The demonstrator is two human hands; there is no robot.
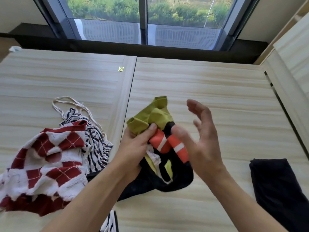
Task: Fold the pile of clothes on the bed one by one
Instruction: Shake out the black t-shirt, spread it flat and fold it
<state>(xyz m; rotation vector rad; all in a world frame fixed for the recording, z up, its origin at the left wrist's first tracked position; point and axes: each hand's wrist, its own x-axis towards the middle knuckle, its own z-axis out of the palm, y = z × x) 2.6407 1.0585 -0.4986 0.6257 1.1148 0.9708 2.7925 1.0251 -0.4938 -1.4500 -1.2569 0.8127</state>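
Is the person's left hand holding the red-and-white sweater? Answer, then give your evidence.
No: the left hand grips the green, black and orange garment, while the red-and-white sweater lies to its left.

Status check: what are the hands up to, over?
Left hand grips the green-and-black garment. Right hand open beside it. Red argyle sweater and striped top lie left. Nothing blocking.

A home bedroom: wooden bed platform (pixel 200 91), clothes pile (pixel 50 156), garden-facing window (pixel 143 19).
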